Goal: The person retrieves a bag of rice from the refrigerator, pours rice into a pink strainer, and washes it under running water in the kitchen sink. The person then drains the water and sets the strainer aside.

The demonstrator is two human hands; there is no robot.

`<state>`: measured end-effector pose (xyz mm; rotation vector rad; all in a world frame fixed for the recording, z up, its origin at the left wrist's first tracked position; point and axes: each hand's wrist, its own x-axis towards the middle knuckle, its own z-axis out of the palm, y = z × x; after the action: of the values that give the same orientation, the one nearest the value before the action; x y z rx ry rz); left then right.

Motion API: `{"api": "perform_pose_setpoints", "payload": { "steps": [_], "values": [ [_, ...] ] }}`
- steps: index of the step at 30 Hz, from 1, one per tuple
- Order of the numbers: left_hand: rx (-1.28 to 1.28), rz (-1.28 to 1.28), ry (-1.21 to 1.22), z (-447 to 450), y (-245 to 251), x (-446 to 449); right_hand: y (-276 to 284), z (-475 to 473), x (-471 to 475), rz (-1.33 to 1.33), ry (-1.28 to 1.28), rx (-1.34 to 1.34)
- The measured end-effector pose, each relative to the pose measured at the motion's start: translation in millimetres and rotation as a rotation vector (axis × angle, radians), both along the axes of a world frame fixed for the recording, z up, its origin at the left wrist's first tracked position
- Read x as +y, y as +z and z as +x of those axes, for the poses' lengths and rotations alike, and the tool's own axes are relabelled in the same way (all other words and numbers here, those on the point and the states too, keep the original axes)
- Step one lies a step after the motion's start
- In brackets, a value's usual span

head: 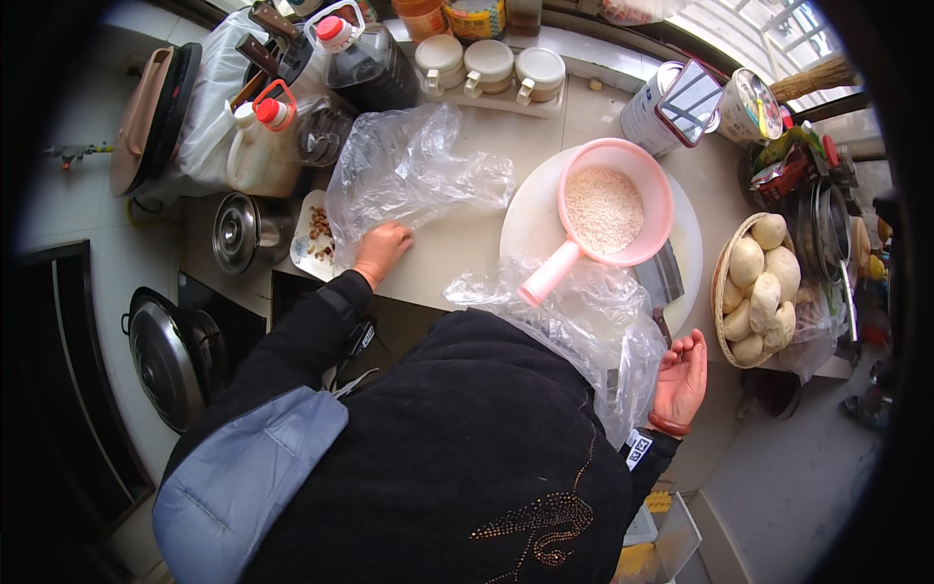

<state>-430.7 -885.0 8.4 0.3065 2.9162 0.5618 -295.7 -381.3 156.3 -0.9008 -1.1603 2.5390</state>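
My left hand [384, 252] rests at the counter's front edge with its fingers curled under. It lies against the lower edge of a clear plastic bag [416, 164]; whether it grips the film is hidden. My right hand [678, 379] is palm up at the right, fingers loosely bent and nothing seen in them. Beside it, a second clear plastic bag [606, 314] drapes over the front edge against my body. A pink plastic scoop [657, 212] with a handle holds white rice grains [604, 210]. The scoop sits on a round white cutting board [527, 212], partly over a kitchen knife's blade [662, 274].
A wicker basket [721, 321] of pale buns stands at the right. Left are a tray [303, 252] with brown pieces, a lidded steel pot [237, 233] and large bottles [368, 69]. Lidded seasoning jars [489, 66] and a can [646, 109] with a phone [688, 102] stand behind.
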Motion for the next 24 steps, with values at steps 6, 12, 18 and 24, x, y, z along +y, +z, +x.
{"api": "perform_pose_setpoints", "payload": {
  "steps": [6, 12, 18, 24],
  "values": [
    [0.05, -0.052, -0.013, -3, -7, 3, -1, 4, 1, 0.004, -0.016, -0.01],
    [0.059, -0.007, -0.003, -1, -3, 1, -6, 9, 3, 0.005, -0.022, -0.013],
    [0.054, 0.019, 0.023, -1, -3, 3, -11, 12, 7, -0.026, 0.01, 0.03],
    [0.007, 0.027, 0.087, -3, -6, 3, -12, 15, 7, -0.017, 0.01, 0.024]
  ]
}}
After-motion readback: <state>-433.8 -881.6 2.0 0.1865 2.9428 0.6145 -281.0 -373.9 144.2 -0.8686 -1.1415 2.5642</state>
